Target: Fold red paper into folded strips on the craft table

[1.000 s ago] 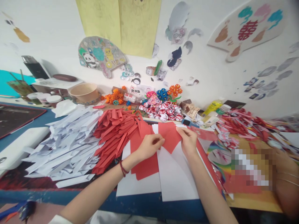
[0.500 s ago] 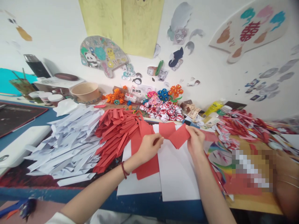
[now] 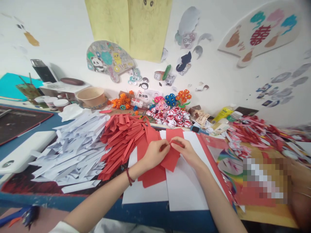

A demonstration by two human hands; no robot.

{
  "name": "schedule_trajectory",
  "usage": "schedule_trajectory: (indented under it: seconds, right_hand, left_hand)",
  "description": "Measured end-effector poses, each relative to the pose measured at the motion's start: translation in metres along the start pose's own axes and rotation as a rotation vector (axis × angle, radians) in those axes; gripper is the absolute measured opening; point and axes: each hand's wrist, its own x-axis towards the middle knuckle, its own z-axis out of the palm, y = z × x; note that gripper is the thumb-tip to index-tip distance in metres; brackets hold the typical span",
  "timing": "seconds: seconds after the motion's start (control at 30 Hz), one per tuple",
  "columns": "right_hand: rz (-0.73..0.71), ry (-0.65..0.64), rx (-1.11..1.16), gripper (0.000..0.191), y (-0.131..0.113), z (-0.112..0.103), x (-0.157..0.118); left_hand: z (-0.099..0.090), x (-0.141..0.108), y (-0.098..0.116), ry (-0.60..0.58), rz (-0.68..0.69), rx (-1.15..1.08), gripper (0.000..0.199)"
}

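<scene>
My left hand (image 3: 156, 154) and my right hand (image 3: 186, 151) meet over the paper stacks, fingertips pinched close together. Between them hangs a small rectangle of red paper (image 3: 171, 160), its upper edge in the fingers of both hands. Larger red paper sheets (image 3: 152, 179) lie under my left hand, and white paper sheets (image 3: 186, 194) spread beneath both. Left of them rests a pile of folded red paper strips (image 3: 121, 142), beside a bigger pile of folded white paper strips (image 3: 70, 152). The exact finger contact is partly hidden.
Red-and-white paper flowers (image 3: 171, 117) and orange flowers (image 3: 122, 101) stand along the wall behind. A white case-like object (image 3: 29, 150) lies left; a round tub (image 3: 90, 96) sits behind it. Red scraps (image 3: 264, 132) and another person's hand (image 3: 300, 181) are at right.
My right hand has moved left and down to meet my left hand. The red paper has swung from tilted, right of my left hand, to hanging between both hands.
</scene>
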Motion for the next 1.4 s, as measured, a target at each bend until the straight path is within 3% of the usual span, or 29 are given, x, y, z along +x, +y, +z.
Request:
schedule_trajectory:
  seconds: [0.17,0.57,0.77,0.9,1.1,1.2,1.4]
  right_hand:
    - [-0.146,0.003,-0.126,0.020,-0.003,0.002,0.000]
    - [-0.277,0.214,-0.200,0.016,0.002,0.005,-0.003]
    - [-0.308,0.554,0.067,0.020,0.004,-0.018,0.003]
    - [-0.322,0.743,0.252,0.024,0.004,-0.029,0.007]
    - [-0.330,0.604,0.200,0.027,0.005,-0.016,0.006]
    - [-0.332,0.624,0.215,0.028,0.004,-0.015,0.007]
    - [-0.293,0.665,0.293,0.029,0.002,-0.021,0.008]
  left_hand:
    - [0.003,0.000,-0.001,0.008,-0.006,0.025,0.018]
    - [-0.003,0.003,0.003,-0.023,-0.040,-0.070,0.018]
    - [0.001,0.001,-0.008,-0.045,-0.058,0.043,0.016]
    - [0.002,0.001,-0.010,0.005,-0.103,0.054,0.015]
    - [-0.001,0.006,-0.008,0.000,-0.138,-0.238,0.041]
    - [-0.004,0.008,-0.009,-0.014,-0.174,-0.433,0.050]
    - [-0.008,0.006,-0.008,-0.089,-0.047,-0.385,0.030]
